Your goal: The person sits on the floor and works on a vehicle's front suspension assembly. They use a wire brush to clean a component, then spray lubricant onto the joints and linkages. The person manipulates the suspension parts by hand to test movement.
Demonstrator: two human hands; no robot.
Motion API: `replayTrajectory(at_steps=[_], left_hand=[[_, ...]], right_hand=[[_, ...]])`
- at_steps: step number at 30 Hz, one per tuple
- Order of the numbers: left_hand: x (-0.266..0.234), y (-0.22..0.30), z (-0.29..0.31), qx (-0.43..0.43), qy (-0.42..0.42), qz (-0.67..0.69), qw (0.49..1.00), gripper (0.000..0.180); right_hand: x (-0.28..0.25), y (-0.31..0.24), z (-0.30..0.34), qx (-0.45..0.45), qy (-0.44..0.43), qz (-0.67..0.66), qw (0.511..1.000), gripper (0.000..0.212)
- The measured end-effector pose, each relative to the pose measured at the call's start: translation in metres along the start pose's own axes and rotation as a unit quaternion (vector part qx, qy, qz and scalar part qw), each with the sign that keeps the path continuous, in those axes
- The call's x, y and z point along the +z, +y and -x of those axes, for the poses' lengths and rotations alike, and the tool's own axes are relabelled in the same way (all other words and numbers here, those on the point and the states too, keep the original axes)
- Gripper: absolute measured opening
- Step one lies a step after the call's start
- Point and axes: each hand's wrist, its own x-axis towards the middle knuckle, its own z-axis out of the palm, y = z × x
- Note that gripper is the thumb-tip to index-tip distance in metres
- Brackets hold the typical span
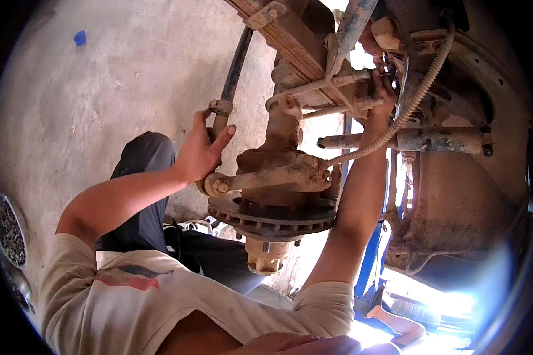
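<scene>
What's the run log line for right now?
Left hand: around tie rod | Right hand: beside U-bolt at leaf spring | Brake disc: clear of both hands

Loc. is reading as veh. repair wkshp. Exposed axle-end assy. (260, 160) w/ brake disc (266, 214) is showing over bare conc. floor (112, 77); leaf spring (299, 53), shock absorber (441, 140) & corrugated hose (430, 87) are running nearby, all looking dirty. Round metal pan (23, 225) w/ small dark pcs. (9, 231) is sitting on floor, L edge of view.

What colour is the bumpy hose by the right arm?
The bumpy hose is dusty tan, clearest in the head view.
</scene>
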Motion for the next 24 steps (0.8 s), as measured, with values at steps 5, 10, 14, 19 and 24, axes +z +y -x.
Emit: replayTrajectory(at_steps=[5, 10, 14, 19, 24], left_hand=[[0.005, -0.006, 0.001, -0.013, 0.013, 0.03, 0.999, 0.072], [0.003, -0.011, 0.002, 0.007, 0.018, -0.008, 1.0, 0.074], [0.004, -0.012, 0.0, -0.003, 0.008, -0.005, 1.0, 0.075], [0.001, -0.003, 0.004, -0.019, -0.013, 0.022, 1.0, 0.076], [0.005, -0.004, 0.0, -0.001, -0.024, 0.021, 0.999, 0.074]], right_hand=[[0.005, -0.007, 0.026, -0.043, 0.032, 0.07, 0.996, 0.045], [0.012, -0.017, 0.028, -0.014, 0.031, 0.043, 0.999, 0.043], [-0.048, -0.005, 0.018, -0.042, 0.003, 0.085, 0.995, 0.041], [-0.027, -0.055, 0.004, 0.051, -0.009, 0.059, 0.997, 0.043], [0.022, -0.095, 0.009, 0.043, -0.035, 0.331, 0.942, 0.048]])
